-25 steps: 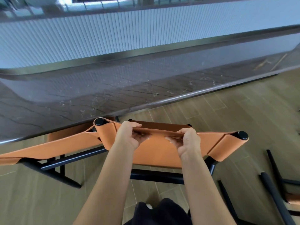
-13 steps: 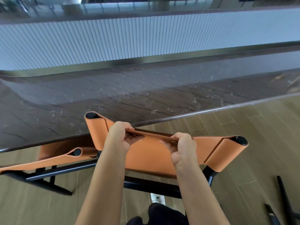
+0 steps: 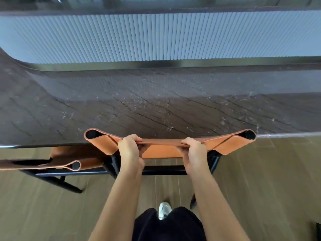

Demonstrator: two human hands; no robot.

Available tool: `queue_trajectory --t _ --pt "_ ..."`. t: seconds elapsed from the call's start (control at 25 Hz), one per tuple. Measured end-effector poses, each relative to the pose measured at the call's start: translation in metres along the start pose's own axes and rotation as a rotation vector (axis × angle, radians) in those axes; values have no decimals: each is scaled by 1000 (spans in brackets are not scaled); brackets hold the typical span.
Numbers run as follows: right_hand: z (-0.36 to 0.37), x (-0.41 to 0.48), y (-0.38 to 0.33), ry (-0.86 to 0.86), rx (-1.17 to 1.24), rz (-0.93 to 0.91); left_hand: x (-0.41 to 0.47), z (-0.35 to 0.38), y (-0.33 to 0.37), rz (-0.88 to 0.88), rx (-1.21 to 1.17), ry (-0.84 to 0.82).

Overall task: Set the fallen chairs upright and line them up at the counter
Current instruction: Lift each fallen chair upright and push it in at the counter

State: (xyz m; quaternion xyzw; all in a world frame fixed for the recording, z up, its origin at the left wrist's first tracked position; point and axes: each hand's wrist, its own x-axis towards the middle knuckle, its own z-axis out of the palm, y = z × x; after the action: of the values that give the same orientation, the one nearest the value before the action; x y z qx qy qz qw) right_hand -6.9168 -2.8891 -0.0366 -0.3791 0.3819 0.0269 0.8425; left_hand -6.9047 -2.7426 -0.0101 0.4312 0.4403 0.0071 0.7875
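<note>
An upright chair with an orange leather backrest [image 3: 227,145] and black frame stands against the dark marble counter [image 3: 156,108]. My left hand [image 3: 130,150] and my right hand [image 3: 192,151] both grip the top edge of that backrest, fingers curled over it. A second orange chair [image 3: 69,161] stands upright to the left, its seat tucked under the counter edge. The held chair's seat is hidden beneath the counter.
Behind the counter runs a pale ribbed wall panel [image 3: 156,35]. Wood-look floor [image 3: 269,180] spreads to both sides. My dark trousers and a white shoe [image 3: 164,210] show at the bottom. A dark object [image 3: 317,231] sits at the lower right corner.
The held chair has moved forward and squared up to the counter, level with the left chair. The fallen chair legs at the lower right have left the view.
</note>
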Motion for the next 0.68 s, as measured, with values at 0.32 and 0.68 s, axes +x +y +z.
queue_trajectory --t 0.32,0.68 --pt "-59 45 27 36 -52 19 42 -20 -77 -60 116 24" --pt "-53 50 24 49 -22 10 44 -15 -72 -11 77 -20"
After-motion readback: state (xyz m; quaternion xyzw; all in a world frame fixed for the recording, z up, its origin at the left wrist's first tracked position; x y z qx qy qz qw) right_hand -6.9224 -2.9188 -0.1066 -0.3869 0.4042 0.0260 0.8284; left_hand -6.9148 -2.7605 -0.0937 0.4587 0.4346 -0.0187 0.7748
